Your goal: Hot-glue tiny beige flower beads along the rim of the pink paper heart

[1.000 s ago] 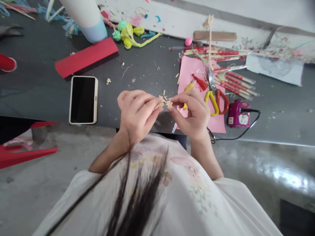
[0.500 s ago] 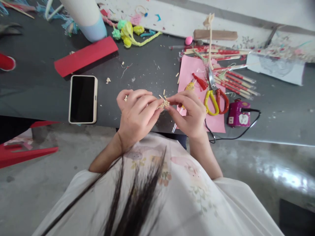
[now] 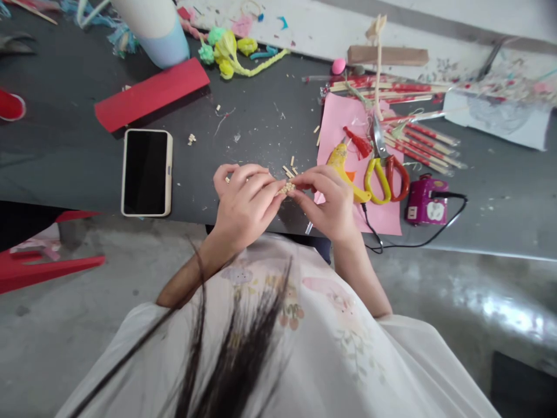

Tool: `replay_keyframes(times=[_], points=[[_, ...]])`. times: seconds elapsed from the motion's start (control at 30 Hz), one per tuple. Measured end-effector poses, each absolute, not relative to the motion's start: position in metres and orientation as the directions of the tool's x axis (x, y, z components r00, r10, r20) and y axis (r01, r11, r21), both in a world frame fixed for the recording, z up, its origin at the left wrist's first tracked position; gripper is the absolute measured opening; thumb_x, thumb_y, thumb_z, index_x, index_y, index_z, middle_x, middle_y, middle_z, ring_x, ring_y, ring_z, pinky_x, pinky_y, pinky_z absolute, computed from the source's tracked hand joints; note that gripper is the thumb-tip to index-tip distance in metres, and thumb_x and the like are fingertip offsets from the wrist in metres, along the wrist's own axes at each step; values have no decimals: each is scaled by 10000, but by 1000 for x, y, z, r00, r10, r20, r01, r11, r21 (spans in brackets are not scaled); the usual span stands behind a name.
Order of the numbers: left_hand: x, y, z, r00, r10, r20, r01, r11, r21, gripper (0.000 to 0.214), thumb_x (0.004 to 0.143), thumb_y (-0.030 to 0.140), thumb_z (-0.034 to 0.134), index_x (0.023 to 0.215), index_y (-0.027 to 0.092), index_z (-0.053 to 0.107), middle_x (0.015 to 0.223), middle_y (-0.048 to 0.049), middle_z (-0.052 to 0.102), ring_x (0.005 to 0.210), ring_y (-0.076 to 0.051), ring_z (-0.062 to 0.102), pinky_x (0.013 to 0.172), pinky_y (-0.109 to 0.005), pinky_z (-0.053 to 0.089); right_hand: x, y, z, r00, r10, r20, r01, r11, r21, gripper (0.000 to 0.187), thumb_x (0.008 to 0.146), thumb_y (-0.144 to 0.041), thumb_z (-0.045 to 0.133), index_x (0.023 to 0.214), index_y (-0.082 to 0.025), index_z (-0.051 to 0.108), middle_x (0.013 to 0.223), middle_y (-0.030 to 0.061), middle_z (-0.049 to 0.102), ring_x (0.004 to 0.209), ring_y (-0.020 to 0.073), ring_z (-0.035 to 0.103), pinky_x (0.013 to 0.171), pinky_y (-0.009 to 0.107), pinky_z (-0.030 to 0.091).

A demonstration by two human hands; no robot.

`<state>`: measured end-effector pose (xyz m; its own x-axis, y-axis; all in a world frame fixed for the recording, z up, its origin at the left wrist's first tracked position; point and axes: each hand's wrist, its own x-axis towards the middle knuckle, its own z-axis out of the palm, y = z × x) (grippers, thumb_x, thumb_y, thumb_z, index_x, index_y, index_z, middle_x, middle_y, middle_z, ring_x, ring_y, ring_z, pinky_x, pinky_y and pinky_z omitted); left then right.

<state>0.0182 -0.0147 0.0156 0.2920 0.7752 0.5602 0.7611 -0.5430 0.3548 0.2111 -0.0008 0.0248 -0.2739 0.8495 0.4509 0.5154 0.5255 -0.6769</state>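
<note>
Between my two hands, low over the dark table, is a small cluster of pale cut stick pieces (image 3: 286, 188). My left hand (image 3: 248, 200) is closed on the cluster's left side, its fingers hiding much of it. Thumb and fingertips of my right hand (image 3: 326, 200) pinch the cluster's right edge. Just beyond the fingertips lie several short loose stick pieces (image 3: 289, 172). A yellow glue gun (image 3: 343, 159) rests on a pink sheet (image 3: 385, 223) beside my right hand, partly covered by it. Scissors (image 3: 379, 154) with one yellow and one red handle lie next to it.
A phone (image 3: 147, 174) and a red folded strip (image 3: 152, 94) lie to the left, near a white-blue bottle (image 3: 159, 35). Red-wrapped stick packs (image 3: 426, 145), a purple box with a cable (image 3: 427, 200) and a wooden block (image 3: 387, 55) are on the right.
My right hand has shifted slightly left, showing more of the glue gun. Both hands still hold the cluster, and the view has tilted a little.
</note>
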Motion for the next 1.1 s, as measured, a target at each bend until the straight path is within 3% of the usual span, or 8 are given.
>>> replay_keyframes(times=[0.17, 0.4, 0.5, 0.67, 0.83, 1.1], points=[[17, -17, 1, 292, 789, 541, 757, -536, 374, 136, 933, 244, 650, 1058, 281, 691, 995, -6, 747, 1110, -239, 638, 1008, -480, 354, 210, -4, 10, -279, 900, 335, 596, 436, -674, 112, 936, -287, 625, 985, -216, 696, 863, 38, 684, 837, 193, 636, 765, 363, 537], [16, -14, -13, 262, 832, 489, 821, -459, 341, 83, 931, 294, 645, 1001, 274, 685, 1061, -30, 741, 1134, -264, 629, 974, -491, 363, 213, -6, 1, -263, 923, 280, 636, 384, -669, 101, 933, -276, 634, 984, -205, 684, 865, 46, 681, 834, 201, 633, 775, 368, 541], [11, -15, -12, 204, 828, 522, 826, -432, 362, 64, 901, 277, 670, 964, 264, 674, 1013, -24, 751, 1095, -261, 644, 947, -482, 380, 213, -4, 2, -346, 902, 258, 623, 426, -656, 110, 953, -288, 608, 980, -199, 666, 902, 62, 699, 883, 213, 642, 803, 376, 545], [-1, -21, -3, 107, 847, 520, 837, -359, 412, 55, 881, 273, 686, 931, 282, 664, 883, 1, 761, 1042, -265, 667, 953, -500, 386, 205, 2, 6, -556, 810, 188, 568, 535, -625, 174, 1001, -313, 525, 1095, -204, 623, 1127, 98, 725, 1097, 243, 639, 978, 430, 528], [-6, -26, 5, 86, 864, 496, 850, -322, 416, 39, 897, 291, 661, 934, 300, 667, 827, 12, 753, 983, -258, 670, 961, -525, 371, 198, 6, 6, -597, 798, 85, 661, 549, -511, 305, 1028, -296, 449, 1296, -198, 559, 1318, 133, 677, 1359, 278, 538, 1090, 482, 484], [-8, -28, 1, 92, 867, 489, 850, -325, 414, 41, 912, 303, 653, 951, 299, 664, 838, 1, 752, 959, -261, 664, 941, -544, 365, 202, -14, 8, -519, 845, 127, 780, 529, -335, 222, 1019, -224, 439, 1177, -202, 592, 1204, 145, 715, 1246, 291, 601, 982, 465, 514]])
